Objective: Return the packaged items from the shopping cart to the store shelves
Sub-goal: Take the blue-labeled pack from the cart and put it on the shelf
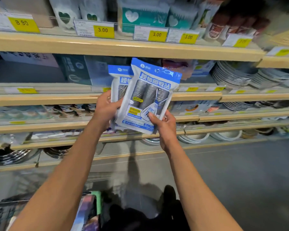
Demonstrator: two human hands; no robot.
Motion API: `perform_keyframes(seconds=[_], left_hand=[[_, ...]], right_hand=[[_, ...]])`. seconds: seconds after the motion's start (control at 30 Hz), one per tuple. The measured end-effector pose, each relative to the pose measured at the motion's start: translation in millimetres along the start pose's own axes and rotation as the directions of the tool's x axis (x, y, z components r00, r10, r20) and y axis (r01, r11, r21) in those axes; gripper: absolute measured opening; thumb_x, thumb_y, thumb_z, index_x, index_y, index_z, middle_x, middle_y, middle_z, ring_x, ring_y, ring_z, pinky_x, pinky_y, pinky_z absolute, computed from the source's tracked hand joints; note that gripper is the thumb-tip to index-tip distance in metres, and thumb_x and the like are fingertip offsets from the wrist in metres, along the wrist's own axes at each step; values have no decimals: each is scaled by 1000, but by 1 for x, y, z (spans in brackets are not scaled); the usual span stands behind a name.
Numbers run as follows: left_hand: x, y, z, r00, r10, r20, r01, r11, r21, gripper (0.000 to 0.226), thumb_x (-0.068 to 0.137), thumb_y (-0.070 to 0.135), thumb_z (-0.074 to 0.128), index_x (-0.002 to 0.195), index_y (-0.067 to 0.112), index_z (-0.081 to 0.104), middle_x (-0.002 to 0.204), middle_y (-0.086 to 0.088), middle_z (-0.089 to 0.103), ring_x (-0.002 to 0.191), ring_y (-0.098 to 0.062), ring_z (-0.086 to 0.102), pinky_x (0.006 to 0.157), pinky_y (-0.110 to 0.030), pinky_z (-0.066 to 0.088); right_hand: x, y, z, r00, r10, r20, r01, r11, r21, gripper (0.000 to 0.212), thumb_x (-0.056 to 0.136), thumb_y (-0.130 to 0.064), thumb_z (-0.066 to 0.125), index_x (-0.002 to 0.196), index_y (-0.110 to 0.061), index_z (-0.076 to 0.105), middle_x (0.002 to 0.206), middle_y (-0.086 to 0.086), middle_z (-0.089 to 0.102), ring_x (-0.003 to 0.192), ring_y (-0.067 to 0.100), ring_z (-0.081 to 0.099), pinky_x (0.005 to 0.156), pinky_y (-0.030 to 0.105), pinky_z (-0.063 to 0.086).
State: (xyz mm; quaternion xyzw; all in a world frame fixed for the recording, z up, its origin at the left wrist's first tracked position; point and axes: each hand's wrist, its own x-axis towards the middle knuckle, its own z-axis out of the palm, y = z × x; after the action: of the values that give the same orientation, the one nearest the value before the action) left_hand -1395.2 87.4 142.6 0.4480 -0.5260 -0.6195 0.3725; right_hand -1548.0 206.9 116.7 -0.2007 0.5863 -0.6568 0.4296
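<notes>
Holding two blue-and-white packages of rolled bags up before the shelving, we see the front package (148, 97) overlapping the rear package (118, 84), which shows only at its left edge and top. Our left hand (105, 109) curls around the left side of the pair, while our right hand (163, 124) pinches the lower right corner of the front package, thumb on its printed face and fingers behind. Both packages hang in the air, near us and in front of the middle shelf (40, 99), not yet resting on any board. We judge them light and soft-walled: thin film around three firm rolls, likely slippery, so a hold across the rolls should be surer than one on the flat sealed border, which may bend or slide. Nothing here looks fragile. The upper shelf (123, 47) carries yellow price tags (103, 31) along its lip, and the opening beneath it, just behind the packages, holds dark boxes (73, 69) to the left and stacked plates (232, 75) to the right. The shelf lips project toward us, so a package should pass over the lip and between those neighbours. The shopping cart (90, 212) lies near and low, partly blurred, well apart from the hands.
</notes>
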Motion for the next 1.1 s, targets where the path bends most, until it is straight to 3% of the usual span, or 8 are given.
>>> perform_keyframes(seconds=[0.2,0.3,0.43,0.53,0.67,0.83,0.97,1.1], left_hand=[[14,15,81,989,-49,139,47,999,17,21,85,6,77,104,15,72,98,-7,78,79,-17,77,70,-33,64],[20,12,119,982,-73,172,70,997,24,30,85,2,76,115,5,71,99,-8,77,79,-18,77,65,-32,62],[26,8,169,979,-136,155,136,991,9,40,87,-1,73,125,5,64,108,-9,77,88,-23,76,75,-40,64],[32,8,217,983,-133,130,139,990,-34,42,84,-6,72,125,3,64,104,-10,77,82,-23,76,70,-39,64],[44,15,278,990,-103,95,109,993,-54,41,85,-3,73,125,3,65,102,-10,76,77,-19,75,64,-31,62],[77,34,342,996,-85,-1,85,994,-74,47,86,-3,72,128,-6,53,105,-15,70,82,-22,68,81,-40,60],[98,45,365,989,-139,-39,137,988,-66,47,90,-2,66,125,2,35,95,-8,58,79,-15,61,62,-29,53],[115,30,371,982,-166,-95,163,986,-37,57,74,-4,74,123,-12,46,91,-11,64,71,-15,64,45,-21,51]], right_hand=[[24,-17,-66,994,-5,-109,16,994,107,28,86,-1,70,114,-3,69,106,15,75,95,29,73,83,41,60],[41,-32,-108,994,-28,-104,36,996,80,30,85,-1,71,115,-2,69,111,19,73,104,36,70,92,50,57],[59,-59,-154,995,-38,-95,38,999,-1,31,83,0,74,113,0,70,103,15,76,95,29,73,84,44,60],[75,-82,-190,995,-36,-92,33,999,-36,30,83,1,74,112,2,69,87,3,78,77,16,75,68,30,60],[97,-104,-239,992,-70,-103,60,993,-99,31,81,1,75,112,1,69,92,7,76,76,13,74,75,34,61],[128,-122,-289,994,-47,-98,39,996,-83,36,82,5,74,117,1,67,100,13,76,83,20,75,81,42,62],[142,-126,-307,994,-27,-104,17,995,-98,38,79,3,77,115,-5,67,100,11,76,89,24,75,83,45,61],[145,-119,-315,993,-102,-58,94,988,-123,40,77,6,77,115,1,68,104,19,74,89,30,74,76,41,62]])
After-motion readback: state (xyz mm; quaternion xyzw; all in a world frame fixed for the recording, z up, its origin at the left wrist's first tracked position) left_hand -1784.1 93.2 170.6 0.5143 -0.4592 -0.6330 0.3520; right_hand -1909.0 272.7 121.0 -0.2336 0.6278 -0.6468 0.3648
